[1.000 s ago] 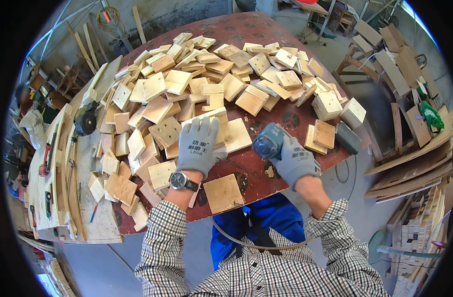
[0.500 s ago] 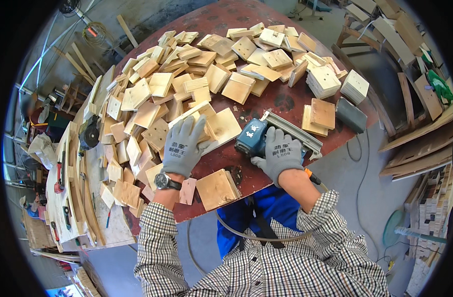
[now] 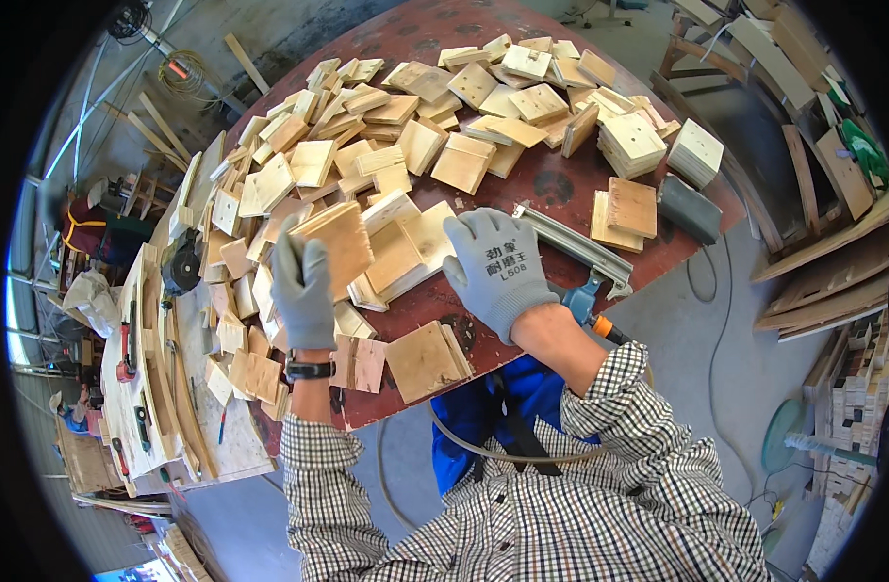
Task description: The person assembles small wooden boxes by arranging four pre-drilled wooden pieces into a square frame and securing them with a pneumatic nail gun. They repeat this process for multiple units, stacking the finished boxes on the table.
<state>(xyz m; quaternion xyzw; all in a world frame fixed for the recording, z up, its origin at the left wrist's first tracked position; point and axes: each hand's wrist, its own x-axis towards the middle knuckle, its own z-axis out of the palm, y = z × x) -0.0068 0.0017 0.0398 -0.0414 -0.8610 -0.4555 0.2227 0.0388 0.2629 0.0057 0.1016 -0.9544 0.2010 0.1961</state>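
Observation:
My left hand (image 3: 304, 291), in a grey glove with a black wristwatch, grips a square plywood piece (image 3: 340, 242) and holds it tilted up above the pile. Spread flat, my right hand (image 3: 493, 272), also in a grey glove, has its fingertips on a pale wooden square (image 3: 427, 233) on the dark red table (image 3: 561, 184). A blue nail gun with a long metal rail (image 3: 585, 254) lies on the table just behind my right wrist, not held. Another wooden block (image 3: 425, 361) lies at the table's near edge between my arms.
Several wooden squares are heaped across the far and left table (image 3: 444, 116). A dark grey block (image 3: 687, 209) lies at the right edge. On the left, a workbench carries an angle grinder (image 3: 181, 267) and hand tools. Planks (image 3: 823, 281) lean at right. A hose (image 3: 464, 448) loops below.
My right hand has let go of the blue nail gun and moved left onto the wooden squares. My left hand has lifted a plywood piece off the pile.

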